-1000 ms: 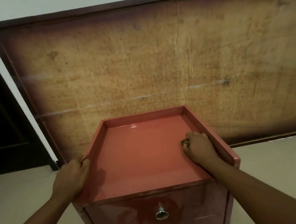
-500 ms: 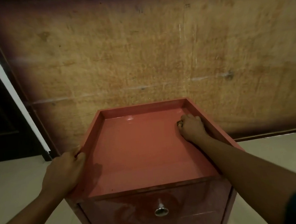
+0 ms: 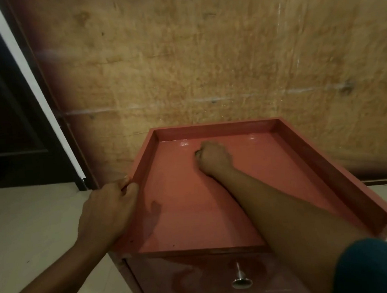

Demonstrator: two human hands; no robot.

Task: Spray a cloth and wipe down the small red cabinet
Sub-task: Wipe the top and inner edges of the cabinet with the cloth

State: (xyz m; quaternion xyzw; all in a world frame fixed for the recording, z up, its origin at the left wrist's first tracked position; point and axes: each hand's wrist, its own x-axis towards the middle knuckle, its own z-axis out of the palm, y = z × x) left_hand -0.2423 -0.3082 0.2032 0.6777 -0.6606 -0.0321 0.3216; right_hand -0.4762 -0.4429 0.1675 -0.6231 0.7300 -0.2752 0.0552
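The small red cabinet (image 3: 255,187) stands below me, its recessed top rimmed by a raised lip on three sides. My right hand (image 3: 212,157) is a closed fist pressed on the top near the back rim, left of centre; a small dark bit of cloth (image 3: 197,153) shows at its knuckles, the rest hidden in the fist. My left hand (image 3: 107,211) grips the cabinet's left rim, fingers curled over the lip. A drawer front with a round metal knob (image 3: 241,281) is visible below the top.
A large worn wooden board (image 3: 204,54) leans right behind the cabinet. A dark door (image 3: 7,113) with a white frame strip stands at the left. Pale tiled floor (image 3: 33,226) lies left and right of the cabinet.
My right hand slid from the right rim forward along it, then left across the back of the top. My left hand stayed on the left rim. The camera moved closer and lower.
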